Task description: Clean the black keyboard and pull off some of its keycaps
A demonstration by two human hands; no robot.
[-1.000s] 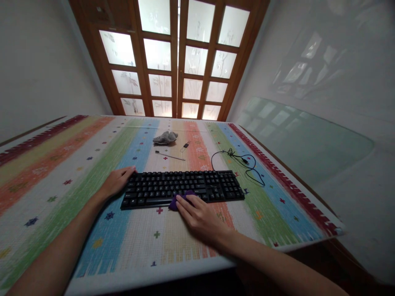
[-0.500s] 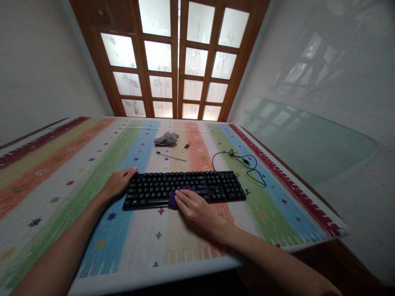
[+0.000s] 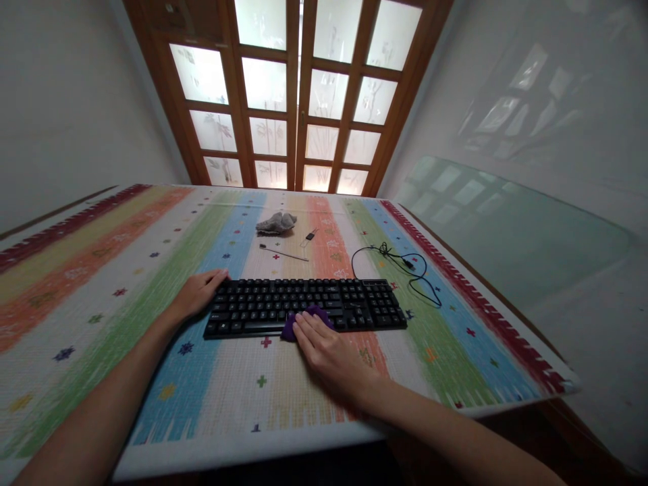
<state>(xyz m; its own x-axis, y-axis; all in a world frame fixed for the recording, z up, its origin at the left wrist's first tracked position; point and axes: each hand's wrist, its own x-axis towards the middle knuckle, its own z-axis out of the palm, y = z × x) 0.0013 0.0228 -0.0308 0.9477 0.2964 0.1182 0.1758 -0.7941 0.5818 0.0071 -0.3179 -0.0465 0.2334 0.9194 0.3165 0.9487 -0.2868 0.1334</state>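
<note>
A black keyboard (image 3: 263, 307) lies flat across the tablecloth in front of me. My left hand (image 3: 201, 291) grips its left end, with fingertips at the upper left corner. Under the fingers of my right hand (image 3: 324, 341) is a bunched purple cloth (image 3: 290, 329), pressed on the keyboard's front edge and lower keys right of the space bar. The palm covers part of the cloth and some keys. From the keyboard's back edge a black cable (image 3: 422, 278) runs out and loops on the right.
Beyond the keyboard lie a thin brush (image 3: 284, 254), a crumpled grey cloth (image 3: 276, 224) and a small black object with a wire loop (image 3: 310, 236). The striped tablecloth (image 3: 237, 398) covers the table. Walls flank both sides; a glazed wooden door (image 3: 298, 135) stands behind.
My right hand and the purple cloth have slid slightly right along the keyboard's front edge. My left hand keeps its place at the left end. The camera view has shifted a little.
</note>
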